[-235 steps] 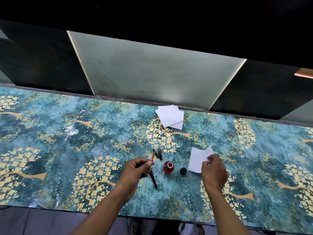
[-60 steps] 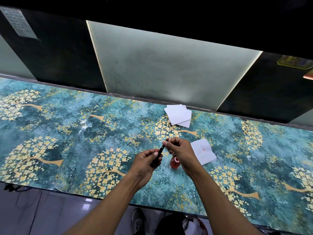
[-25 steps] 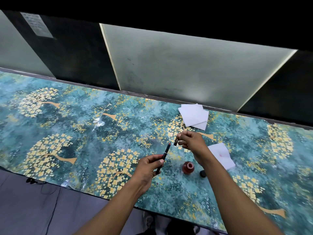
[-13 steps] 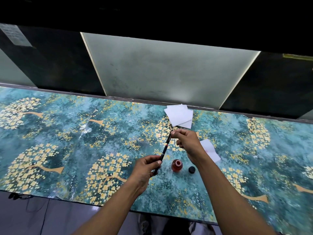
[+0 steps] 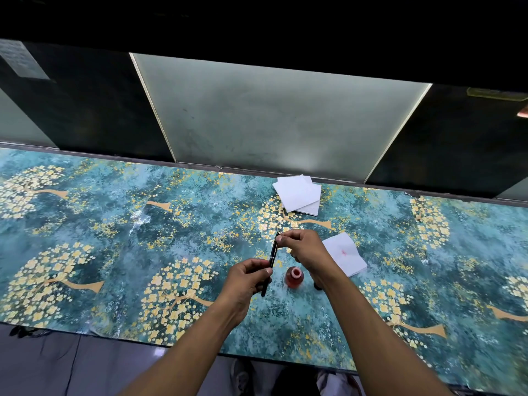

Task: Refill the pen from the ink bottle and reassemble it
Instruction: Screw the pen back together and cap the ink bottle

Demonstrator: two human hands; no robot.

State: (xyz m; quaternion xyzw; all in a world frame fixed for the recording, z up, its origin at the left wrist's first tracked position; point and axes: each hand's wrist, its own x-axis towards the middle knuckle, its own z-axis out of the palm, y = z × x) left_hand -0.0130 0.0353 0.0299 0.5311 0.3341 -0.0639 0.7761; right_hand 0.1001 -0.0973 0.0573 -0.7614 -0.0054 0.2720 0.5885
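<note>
We hold the black pen [image 5: 271, 260] above the table [image 5: 85, 252], tilted with its far end up and away from us. Our left hand [image 5: 248, 277] has a closed grip round the lower barrel, thumb on top, which keeps the pen steady while the other end is worked. Our right hand [image 5: 300, 246] pinches the pen's upper end with fingertips [image 5: 279, 239] in a narrow grip; we judge this to be the cap going on or being seated, though the piece itself is too small to tell.

The ink bottle [image 5: 294, 277] stands open on the table just below and right of the pen, near enough for refilling, and its dark lid [image 5: 316, 286] lies just beside it, partly hidden by our right wrist. A white tissue [image 5: 344, 254] with a faint red mark lies near the bottle, likely for wiping ink. A stack of clean tissues [image 5: 298, 194] sits well apart, near the table's far edge.

With the bottle uncapped, a knock from either forearm could spill it.
</note>
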